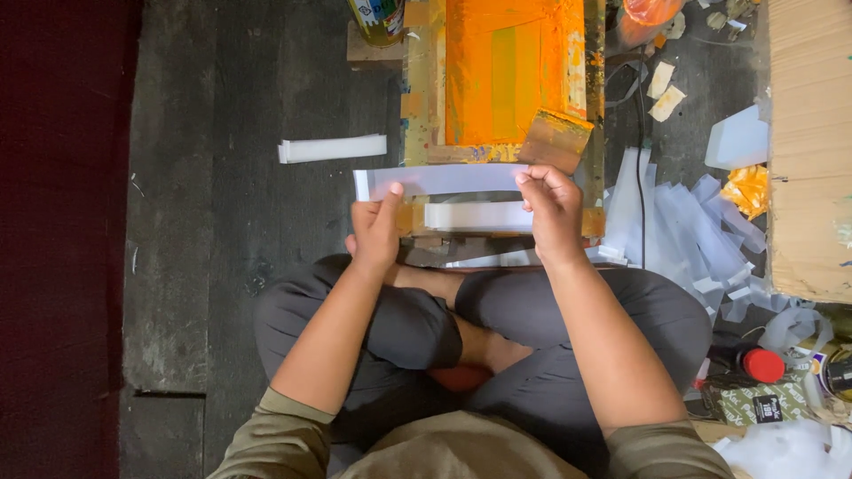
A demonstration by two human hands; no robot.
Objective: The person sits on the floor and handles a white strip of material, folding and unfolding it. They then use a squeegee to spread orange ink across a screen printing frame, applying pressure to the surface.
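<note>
On the dark floor (222, 177) in front of your crossed legs, you are sitting at an orange printing screen (506, 80) in a wooden frame, with a squeegee (555, 139) leaning on its near edge. Right of it, a big heap of pale strips (683, 231) is piling up, so a good share of the pieces looks handled already, though I cannot tell whether they are printed. Far right, a cardboard box (809, 151) is standing along the edge, with an orange crumpled bag (748, 189) beside it. Left of the screen, a small stack of strips (333, 148) is lying well apart from the heap, so more seems to be left.

You are holding one clear strip (444, 180) level, just above the near rail of the frame. Another strip (477, 215) is lying on the board under your hands.

Your left hand (374, 232) is pinching the held strip near its left end, thumb on top, fingers closed on it. Your right hand (552, 213) is pinching its right end with the fingertips, closed on it too.

Judging from this, the current piece is between stack and screen, not yet laid down. A red-capped bottle (754, 364) is lying by your right knee.
</note>
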